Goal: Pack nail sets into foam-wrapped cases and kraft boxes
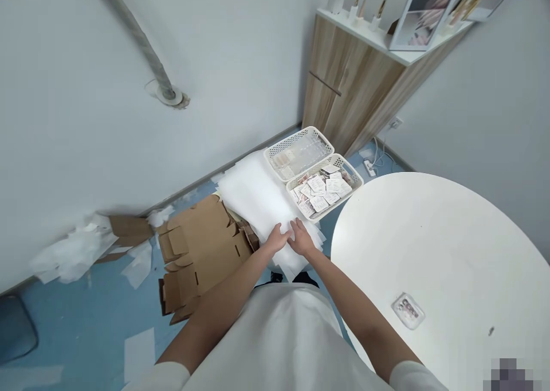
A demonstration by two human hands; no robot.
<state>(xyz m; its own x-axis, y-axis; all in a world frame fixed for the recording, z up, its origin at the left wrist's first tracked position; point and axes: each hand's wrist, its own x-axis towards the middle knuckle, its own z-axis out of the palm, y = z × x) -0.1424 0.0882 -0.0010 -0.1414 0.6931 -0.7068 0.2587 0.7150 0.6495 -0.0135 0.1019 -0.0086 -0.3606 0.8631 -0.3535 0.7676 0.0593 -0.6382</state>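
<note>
White sheets [253,190] fan out right beneath our two hands, and that's where we begin: left hand [277,239] and right hand [302,240] nearly meeting over the near part of the pile, thumbs turned toward each other, fingers loosely parted. Are we pinching a top layer? We can't tell from here; contact with the surface is all we can call. Just beyond our right fingertips sits the nearer basket [338,201], white plastic with perforated walls, loaded with small white printed cards [318,186] lying every which way. Right behind it, the farther basket [296,143], same make, holds clear, flat packs [308,152], their contents too faint to read. Both crowd the sheets' right edge, while flattened brown cardboard [210,239] spreads along their left. Out to our right, the round white table [429,225] carries a small clear case [408,311] with dark pieces showing inside. Farthest off, atop the wood-grain cabinet [358,70], we spot a white vase [336,1] holding something red.
</note>
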